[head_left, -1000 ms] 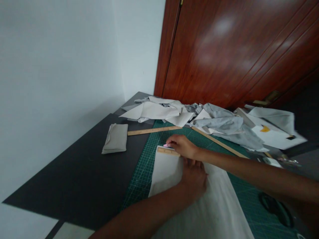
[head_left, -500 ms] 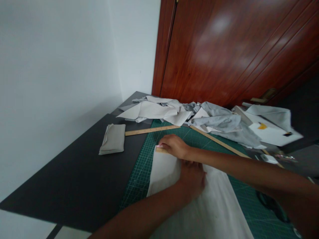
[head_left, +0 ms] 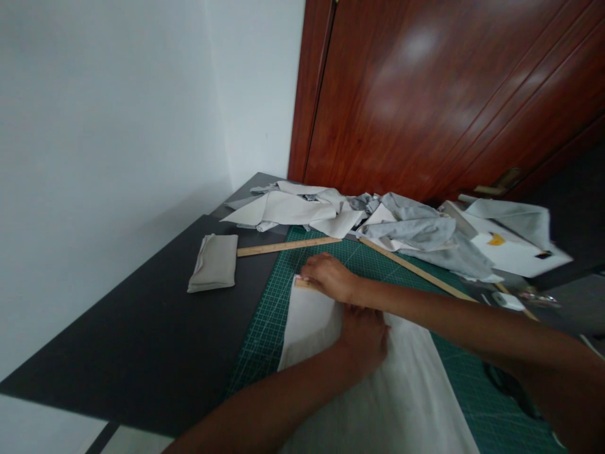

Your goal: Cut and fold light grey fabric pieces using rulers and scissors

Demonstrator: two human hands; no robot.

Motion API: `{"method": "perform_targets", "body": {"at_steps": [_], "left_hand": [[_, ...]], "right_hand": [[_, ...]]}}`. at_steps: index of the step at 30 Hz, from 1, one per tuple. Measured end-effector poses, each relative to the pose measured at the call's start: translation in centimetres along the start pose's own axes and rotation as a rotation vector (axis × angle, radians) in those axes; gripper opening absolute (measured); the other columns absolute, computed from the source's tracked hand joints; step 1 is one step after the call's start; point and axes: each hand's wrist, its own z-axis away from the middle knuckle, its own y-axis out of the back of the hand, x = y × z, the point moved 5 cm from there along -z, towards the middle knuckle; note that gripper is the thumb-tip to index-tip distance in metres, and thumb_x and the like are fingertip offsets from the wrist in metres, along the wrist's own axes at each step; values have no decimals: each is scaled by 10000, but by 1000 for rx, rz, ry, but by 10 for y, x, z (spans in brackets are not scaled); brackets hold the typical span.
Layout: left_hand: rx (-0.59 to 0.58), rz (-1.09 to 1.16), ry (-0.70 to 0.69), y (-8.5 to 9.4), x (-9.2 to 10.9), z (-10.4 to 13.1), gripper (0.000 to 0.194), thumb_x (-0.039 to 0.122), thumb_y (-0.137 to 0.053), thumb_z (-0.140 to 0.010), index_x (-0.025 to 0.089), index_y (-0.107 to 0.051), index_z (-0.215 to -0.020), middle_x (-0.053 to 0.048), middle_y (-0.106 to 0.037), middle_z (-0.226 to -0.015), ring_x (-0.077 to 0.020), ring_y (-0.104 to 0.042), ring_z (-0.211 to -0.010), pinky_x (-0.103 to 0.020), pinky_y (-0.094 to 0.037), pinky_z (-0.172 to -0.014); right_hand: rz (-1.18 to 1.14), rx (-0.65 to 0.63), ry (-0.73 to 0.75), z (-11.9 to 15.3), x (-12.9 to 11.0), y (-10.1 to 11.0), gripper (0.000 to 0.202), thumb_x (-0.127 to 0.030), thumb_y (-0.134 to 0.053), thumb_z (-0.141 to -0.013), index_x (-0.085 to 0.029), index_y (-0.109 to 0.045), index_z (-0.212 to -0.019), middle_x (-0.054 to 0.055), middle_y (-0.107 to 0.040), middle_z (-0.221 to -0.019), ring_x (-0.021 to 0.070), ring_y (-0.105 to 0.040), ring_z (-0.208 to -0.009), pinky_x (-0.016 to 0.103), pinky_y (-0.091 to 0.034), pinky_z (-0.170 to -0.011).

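A long piece of off-white cloth [head_left: 401, 391] lies on a green cutting mat [head_left: 258, 340]. At its far left corner, the end of a wooden ruler [head_left: 305, 284] shows. My right hand [head_left: 328, 276] is closed in a pinch over that end, with a small pink piece [head_left: 299, 277] just showing at the fingertips. Closer to me, my left hand [head_left: 363, 337] presses down on the cloth with its fingers curled. The right wrist crosses over those fingertips, so what is under them is hidden, as is the rest of the ruler.
A folded cloth bundle [head_left: 213, 263] sits on the dark table [head_left: 155, 334] at left. Two wooden strips [head_left: 289, 246] lie behind my hands, one on each side. Heaped fabric scraps [head_left: 302, 208] and a white box [head_left: 515, 249] line the back. Dark scissor-like handles [head_left: 508, 384] lie under my right arm.
My right fingertips have shifted slightly, covering more of the pink piece. The left hand, cloth and ruler stay almost where they were.
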Motion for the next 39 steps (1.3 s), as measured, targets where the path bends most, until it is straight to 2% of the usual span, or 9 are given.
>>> {"method": "perform_targets", "body": {"at_steps": [6,15,17,21,24,32,39], "left_hand": [[28,-14,-8,2,0,1,496,405,-523,-1013,69,-631,-1362,-205,-662,-1365,-351,-591,-1300,-520,-391,-1166],[36,-29,-26,4,0,0,524,412,-515,-1010,71,-609,-1398,-212,-624,-1420,-376,-519,-1368,-583,-306,-1202],[45,-20,-34,5,0,0,535,412,-508,-1012,58,-605,-1401,-218,-620,-1422,-380,-496,-1386,-589,-293,-1210],[39,8,-34,7,0,1,513,403,-503,-1012,63,-629,-1375,-213,-648,-1384,-381,-514,-1370,-590,-320,-1198],[22,29,-26,5,0,1,483,381,-485,-1019,73,-643,-1356,-201,-679,-1342,-362,-576,-1306,-561,-371,-1171],[34,-16,-26,-3,-2,0,489,385,-489,-1019,71,-632,-1365,-206,-673,-1349,-351,-599,-1288,-527,-389,-1159],[-4,10,-11,5,1,1,507,388,-490,-1017,58,-616,-1380,-216,-645,-1386,-359,-558,-1335,-543,-351,-1197]], "right_hand": [[66,-91,-2,8,-1,8,213,-170,-543,-1031,-161,-733,-934,93,-719,-944,228,-621,-919,346,-334,-823],[105,-128,-61,33,18,11,191,-178,-589,-998,-167,-736,-875,82,-717,-882,221,-616,-865,340,-333,-816],[85,-115,-80,39,23,10,205,-191,-589,-1001,-165,-734,-858,80,-715,-868,216,-618,-848,340,-339,-819],[-34,9,-110,46,28,6,199,-159,-555,-1015,-171,-741,-945,76,-732,-937,207,-643,-908,338,-357,-865],[-115,74,-99,41,25,1,193,-141,-550,-1018,-176,-737,-989,69,-743,-976,202,-656,-934,338,-368,-888],[-158,63,-31,14,13,-5,172,-155,-569,-1017,-170,-733,-967,78,-750,-966,218,-661,-951,338,-376,-880],[-122,19,-28,20,11,1,176,-150,-568,-1004,-172,-708,-900,68,-724,-900,216,-640,-905,328,-363,-848]]}}
